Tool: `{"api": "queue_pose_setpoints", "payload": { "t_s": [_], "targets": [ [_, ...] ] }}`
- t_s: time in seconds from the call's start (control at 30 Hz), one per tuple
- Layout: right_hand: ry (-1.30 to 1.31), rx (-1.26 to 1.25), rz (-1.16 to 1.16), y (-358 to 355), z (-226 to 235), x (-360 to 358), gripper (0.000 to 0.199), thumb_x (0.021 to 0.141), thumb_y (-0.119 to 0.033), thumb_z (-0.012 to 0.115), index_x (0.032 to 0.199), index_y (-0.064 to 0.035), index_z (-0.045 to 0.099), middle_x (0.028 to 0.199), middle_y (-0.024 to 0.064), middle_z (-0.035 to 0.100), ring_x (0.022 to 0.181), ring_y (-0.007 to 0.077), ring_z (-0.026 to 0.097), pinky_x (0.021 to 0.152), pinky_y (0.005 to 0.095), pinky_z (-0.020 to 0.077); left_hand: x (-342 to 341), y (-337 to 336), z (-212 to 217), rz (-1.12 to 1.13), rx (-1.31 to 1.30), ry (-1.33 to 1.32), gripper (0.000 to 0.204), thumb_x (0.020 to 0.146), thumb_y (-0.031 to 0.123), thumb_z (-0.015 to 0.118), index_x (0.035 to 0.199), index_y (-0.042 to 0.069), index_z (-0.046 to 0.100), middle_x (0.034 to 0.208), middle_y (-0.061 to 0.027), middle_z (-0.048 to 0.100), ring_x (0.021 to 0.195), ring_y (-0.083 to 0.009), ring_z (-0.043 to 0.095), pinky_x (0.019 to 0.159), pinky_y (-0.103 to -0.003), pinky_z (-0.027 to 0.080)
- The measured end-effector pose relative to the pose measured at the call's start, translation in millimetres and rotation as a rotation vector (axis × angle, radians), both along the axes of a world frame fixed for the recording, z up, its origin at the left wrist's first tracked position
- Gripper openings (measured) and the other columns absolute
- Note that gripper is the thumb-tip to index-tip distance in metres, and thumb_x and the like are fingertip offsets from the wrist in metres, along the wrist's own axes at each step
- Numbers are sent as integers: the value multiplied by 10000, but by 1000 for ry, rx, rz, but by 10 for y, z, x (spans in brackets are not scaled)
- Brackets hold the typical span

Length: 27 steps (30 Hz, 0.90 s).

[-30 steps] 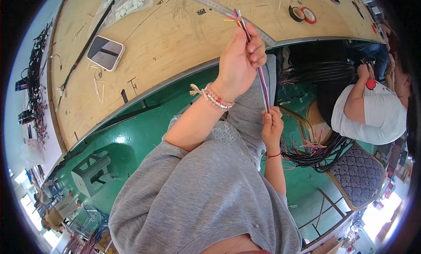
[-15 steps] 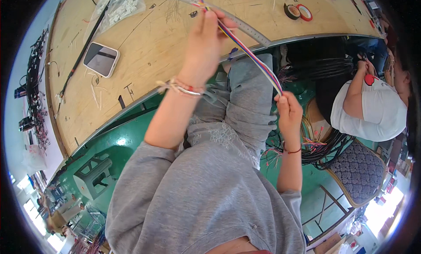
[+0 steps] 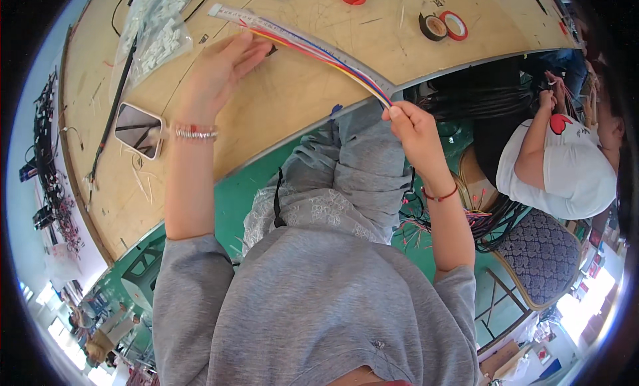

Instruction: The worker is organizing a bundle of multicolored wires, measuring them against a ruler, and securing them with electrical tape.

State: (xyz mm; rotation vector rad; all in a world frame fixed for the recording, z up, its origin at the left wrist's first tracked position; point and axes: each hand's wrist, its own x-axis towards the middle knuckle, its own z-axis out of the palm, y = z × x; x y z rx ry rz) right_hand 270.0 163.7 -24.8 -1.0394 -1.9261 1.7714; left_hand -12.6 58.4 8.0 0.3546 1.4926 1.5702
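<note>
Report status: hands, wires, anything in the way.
Right hand grips wires; left hand at their far tips, hold unclear. Wires run along ruler. Phone off to the left, outside the wires' line.

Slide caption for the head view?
Thin multicoloured wires run along a flat grey ruler between bare left hand and right hand.

A table (image 3: 283,109) bears a ruler (image 3: 303,37), phone (image 3: 139,131), tape rolls (image 3: 434,27).

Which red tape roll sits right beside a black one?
The rightmost red roll, next to a black roll; the other red roll sits apart, nearer the picture's top edge.
</note>
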Motion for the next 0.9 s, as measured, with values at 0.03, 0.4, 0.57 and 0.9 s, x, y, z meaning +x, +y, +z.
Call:
{"api": "queue_pose_setpoints", "payload": {
  "t_s": [0.03,0.4,0.57,0.9],
  "targets": [
    [-8,-22,4,0,-2,-16,199,886,-181,470,804,-26,565,566,-73,362,516,16,299,451,183,218,4,-40,32,-26,-80,102,264,861,157,547,1028,-48,537,943,-82,591,808,-126,566,694,-192,472],
    [-103,22,57,-23,90,-86,197,887,-156,465,799,-7,559,567,-65,375,519,18,314,453,187,238,67,-50,22,-332,-33,1294,327,753,21,577,1068,107,563,1113,-64,507,845,-211,577,681,-300,491],
    [-133,23,47,-59,120,-79,196,889,-153,464,795,-9,556,564,-67,370,513,18,310,447,187,232,140,34,-70,-434,-68,1787,335,733,51,541,1058,127,576,1127,-68,505,995,-230,520,790,-325,464],
    [-151,-64,41,67,85,112,188,896,-148,459,787,-20,544,563,-74,373,502,7,299,446,179,214,341,-19,-195,-332,-10,1720,300,698,58,516,989,54,589,1032,-60,566,967,-221,526,804,-312,464]
  ]
}}
